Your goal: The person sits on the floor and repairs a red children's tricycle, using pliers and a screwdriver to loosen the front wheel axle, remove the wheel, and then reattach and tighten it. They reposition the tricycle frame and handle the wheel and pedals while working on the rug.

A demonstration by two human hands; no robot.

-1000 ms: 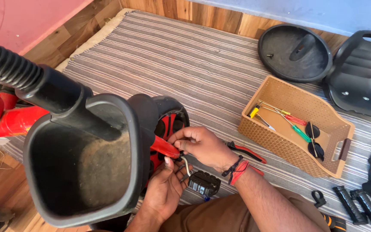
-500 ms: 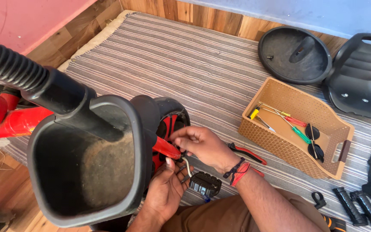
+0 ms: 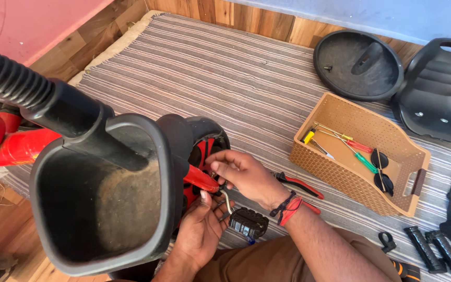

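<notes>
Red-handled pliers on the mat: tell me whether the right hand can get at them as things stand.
Probably yes. The pliers lie uncovered on the striped mat just beside the right hand, though its fingers are busy at the red frame.

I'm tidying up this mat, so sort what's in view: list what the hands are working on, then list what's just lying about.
In hand:
- left hand under the crank
- right hand at the red fork
- front wheel
- black pedal

Lying about:
- tan basket of screwdrivers
- red pliers
- black seat
- round black cover
- black grips

Striped mat [image 3: 225, 78], basket [image 3: 340, 172], perhaps grips [image 3: 437, 250]
</notes>
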